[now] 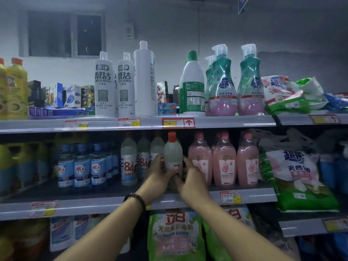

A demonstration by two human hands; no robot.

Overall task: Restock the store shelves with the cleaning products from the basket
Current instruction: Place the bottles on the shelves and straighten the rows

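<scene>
A pale disinfectant bottle with a red cap stands on the middle shelf, between the other red-capped "84" bottles and the pink bottles. My left hand grips its left side with fingers curled round it. My right hand holds its right side and lower part. The bottle is upright. The basket is out of view.
The top shelf carries white bottles, a green-capped bottle, teal pump bottles and powder bags. Blue-labelled bottles stand at middle left, a green detergent bag at right, more bags below.
</scene>
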